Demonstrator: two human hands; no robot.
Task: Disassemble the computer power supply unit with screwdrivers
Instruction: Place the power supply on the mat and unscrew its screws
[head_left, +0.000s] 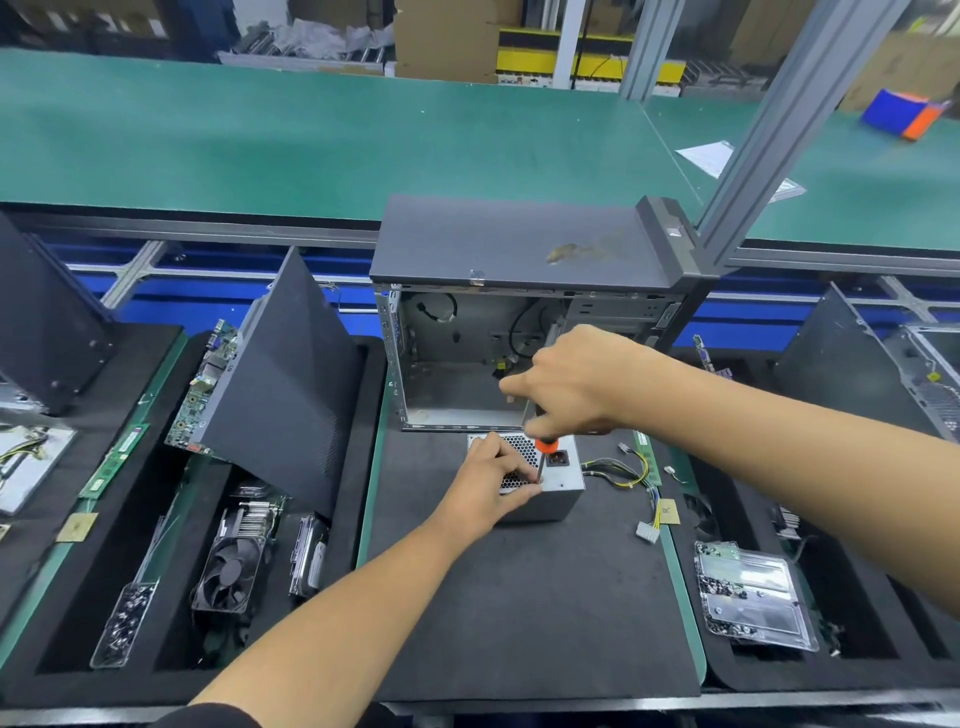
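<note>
Work surface: dark, matte foam mat (519, 597) with a fine grainy texture, laid on a green bench.
Right hand (576, 387): fingers curled round the black-and-orange handle of a screwdriver (544, 452), held upright; its thin shaft meets the upper face of the unit.
Left hand (491, 475): fingers bent over the perforated grille, thumb and forefinger pinched beside the shaft tip; whether they hold a screw cannot be told.
Power supply unit (563, 480): grey sheet-metal box at mat centre, honeycomb vent and black socket facing up.
Cable bundle (634, 475): yellow and black wires trailing right to a white plug.
Computer case (467, 364): open, hollow steel shell just behind the unit, flat dark panel on top.
Left tray: black cooling fan (231, 571), finned heatsink, green circuit boards.
</note>
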